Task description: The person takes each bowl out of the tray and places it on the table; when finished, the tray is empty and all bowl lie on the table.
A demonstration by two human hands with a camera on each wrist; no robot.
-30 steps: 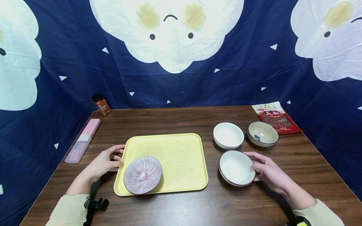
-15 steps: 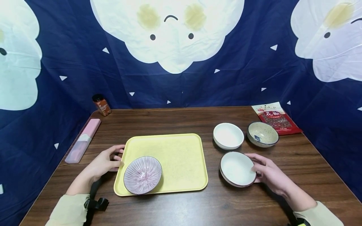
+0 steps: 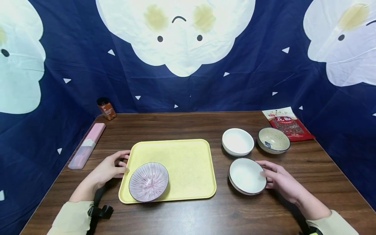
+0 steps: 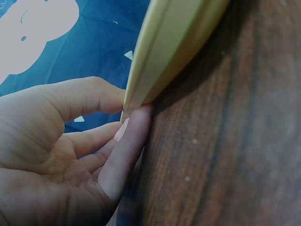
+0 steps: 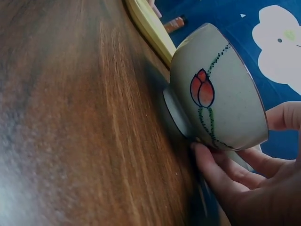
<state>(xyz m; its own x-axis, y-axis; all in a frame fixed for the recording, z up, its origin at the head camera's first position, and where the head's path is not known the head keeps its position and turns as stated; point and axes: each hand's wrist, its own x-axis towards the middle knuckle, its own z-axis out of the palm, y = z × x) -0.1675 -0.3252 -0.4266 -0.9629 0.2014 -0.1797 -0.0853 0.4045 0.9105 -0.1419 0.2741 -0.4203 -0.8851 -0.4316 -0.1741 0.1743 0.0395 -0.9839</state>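
Note:
My left hand (image 3: 110, 168) pinches the left edge of a yellow tray (image 3: 188, 173); its thumb and fingertips meet at the rim in the left wrist view. On the tray's front left sits a purple-striped bowl (image 3: 148, 182). Right of the tray, my right hand (image 3: 282, 181) holds a white bowl with a dark rim (image 3: 246, 176), thumb at the rim and fingers beneath its side. In the right wrist view this bowl shows a red flower (image 5: 202, 89) on its outside, and its foot is close over the table.
Behind the held bowl stand a plain white bowl (image 3: 238, 142) and a speckled bowl (image 3: 273, 140). A red spice packet (image 3: 289, 125) lies at the back right. At the left are a spice jar (image 3: 107, 109) and a pink case (image 3: 87, 146). The wooden table (image 3: 188, 215) meets a blue curtain (image 3: 188, 91).
My right hand and the flower bowl have shifted slightly right and towards me, then stayed nearly still. My left hand keeps its hold on the tray.

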